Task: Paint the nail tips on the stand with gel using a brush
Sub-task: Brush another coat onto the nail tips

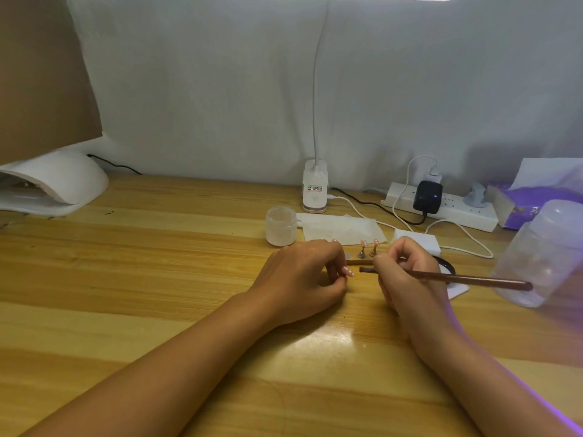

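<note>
A narrow wooden stand (358, 263) lies on the table between my hands, mostly hidden by them. Two small metal holders (367, 251) stand on it, each topped with a pink nail tip (363, 242). My right hand (407, 272) grips a long brown brush (467, 280); its handle points right and its front end (366, 270) pokes out left of my fingers, just below the holders. My left hand (303, 279) rests on the table at the stand's left end with fingers curled, pinching a pink nail tip (348, 272) on a holder.
A frosted gel jar (280, 226) and a white tissue (340, 228) sit just behind my hands. A white nail lamp (53, 184) is far left. A desk lamp base (315, 190), power strip (441, 206) with cables, clear plastic bottle (542, 250) and purple packet (536, 203) crowd the right.
</note>
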Available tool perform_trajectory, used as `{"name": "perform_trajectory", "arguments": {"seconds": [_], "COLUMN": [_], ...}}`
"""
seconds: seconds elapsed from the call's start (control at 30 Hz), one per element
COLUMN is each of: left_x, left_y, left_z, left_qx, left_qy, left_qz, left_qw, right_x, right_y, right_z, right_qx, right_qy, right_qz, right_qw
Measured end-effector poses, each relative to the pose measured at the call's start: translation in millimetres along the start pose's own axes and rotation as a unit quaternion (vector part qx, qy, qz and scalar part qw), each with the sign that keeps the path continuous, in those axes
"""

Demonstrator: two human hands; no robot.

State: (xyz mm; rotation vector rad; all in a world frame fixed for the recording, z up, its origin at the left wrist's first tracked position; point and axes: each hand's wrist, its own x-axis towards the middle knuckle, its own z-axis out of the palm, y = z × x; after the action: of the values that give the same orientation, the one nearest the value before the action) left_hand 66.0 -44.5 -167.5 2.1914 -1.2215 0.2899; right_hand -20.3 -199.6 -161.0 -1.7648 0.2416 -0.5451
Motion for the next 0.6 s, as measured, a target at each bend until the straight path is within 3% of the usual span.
{"name": "perform_trajectory", "arguments": {"seconds": [0.33, 0.6], "left_x": [-0.6, -0.4], "left_y": [-0.7, -0.2], "left_z": [0.5, -0.9], "left_qx": [0.007, 0.003], "left_qy": [0.005, 0.002], "left_qz": [0.000, 0.002], "left_qw": [1.000, 1.000], "right_x": [1.7, 0.6], "right_y": [-1.7, -1.4], "right_z": [-4.8, -1.8], "right_qx": [0.031, -0.017], "right_qy": [-0.072, -0.060], "right_qz": [0.005, -0.002], "right_qw": [0.997, 0.998]}}
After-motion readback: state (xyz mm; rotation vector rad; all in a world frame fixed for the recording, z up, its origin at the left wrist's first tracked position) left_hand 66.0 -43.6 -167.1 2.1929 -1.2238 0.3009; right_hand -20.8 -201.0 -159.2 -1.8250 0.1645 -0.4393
